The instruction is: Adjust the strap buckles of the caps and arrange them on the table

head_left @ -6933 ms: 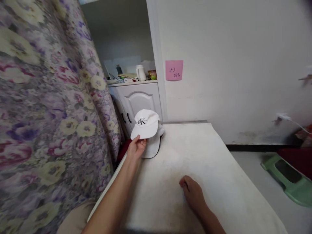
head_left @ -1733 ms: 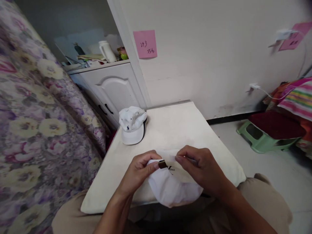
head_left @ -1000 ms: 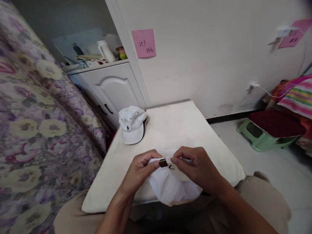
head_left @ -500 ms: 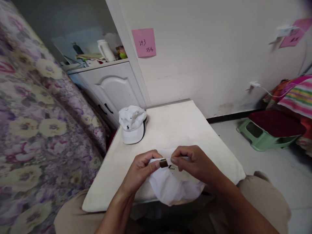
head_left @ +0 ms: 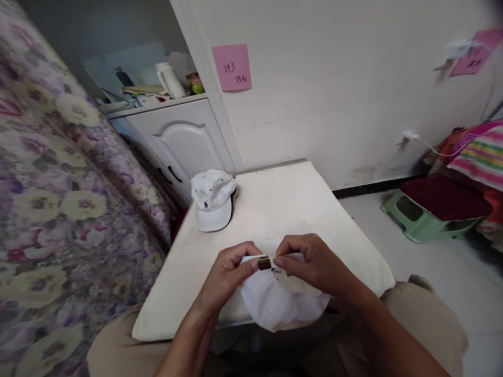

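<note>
A white baseball cap [head_left: 281,309] is held at the near edge of the table, its crown toward me and its back strap across the top. My left hand [head_left: 231,269] is closed, thumb and fingers pinching the cap beside a brass-coloured strap buckle [head_left: 264,263]. Just right of the buckle, my right hand [head_left: 310,262] pinches the white strap. Dark lettering shows through the cap's rear opening. Farther back on the left lies another white cap [head_left: 213,196] with a small dark emblem, resting on a dark-edged cap that is mostly hidden; neither hand touches these.
The cream-covered table [head_left: 279,199] meets the wall at the back. A floral curtain [head_left: 58,209] hangs close on the left, beside a white cabinet [head_left: 184,139] with a white jug [head_left: 171,80] on it. A green stool [head_left: 432,209] stands on the floor at right.
Earlier my left hand gripped the lettered cap on the stack; now both hands hold it near me. Lately my right fingers have shifted slightly left along the strap, closer to the buckle.
</note>
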A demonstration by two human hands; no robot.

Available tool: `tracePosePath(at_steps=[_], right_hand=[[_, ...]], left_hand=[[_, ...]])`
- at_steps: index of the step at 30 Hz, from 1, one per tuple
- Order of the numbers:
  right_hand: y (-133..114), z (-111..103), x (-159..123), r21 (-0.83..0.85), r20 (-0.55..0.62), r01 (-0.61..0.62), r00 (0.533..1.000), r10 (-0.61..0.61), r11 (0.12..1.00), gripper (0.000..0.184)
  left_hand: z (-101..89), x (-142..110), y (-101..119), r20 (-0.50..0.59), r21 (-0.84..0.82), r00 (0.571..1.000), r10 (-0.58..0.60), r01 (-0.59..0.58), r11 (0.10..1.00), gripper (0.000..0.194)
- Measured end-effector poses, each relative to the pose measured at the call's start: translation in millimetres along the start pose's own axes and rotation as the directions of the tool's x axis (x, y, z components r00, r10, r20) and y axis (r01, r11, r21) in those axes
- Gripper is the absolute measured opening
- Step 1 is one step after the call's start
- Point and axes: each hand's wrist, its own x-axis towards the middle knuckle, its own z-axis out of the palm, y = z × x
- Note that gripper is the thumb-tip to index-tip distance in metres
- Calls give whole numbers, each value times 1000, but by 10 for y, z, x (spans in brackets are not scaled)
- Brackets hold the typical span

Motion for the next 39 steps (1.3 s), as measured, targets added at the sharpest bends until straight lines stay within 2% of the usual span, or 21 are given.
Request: tracePosePath(at_steps=[12, 16, 21, 24, 30, 39], right_hand=[[1, -34, 27, -91, 44, 18, 999, -15, 996, 11], [18, -22, 46, -21, 46, -17, 999, 18, 1000, 10], [48, -41, 71, 97, 133, -65, 990, 51, 993, 12], [72, -42, 90, 143, 124, -80, 990, 62, 987, 13], [122, 14, 136, 195, 138, -140, 984, 114, 971, 10], [186, 62, 182, 278, 158, -188, 976, 149, 942, 11]], left_hand=[[17, -5, 11, 60, 15, 997, -54, 53, 998, 30], [16, -3, 14, 74, 13, 996, -55, 54, 998, 31], [32, -6, 6, 62, -1, 996, -61, 61, 998, 30], [45, -3, -1, 42, -13, 997, -65, 66, 998, 30], [16, 16, -40, 91, -61, 990, -105, 111, 992, 30], [-12, 44, -152, 28, -139, 991, -128, 130, 982, 32]])
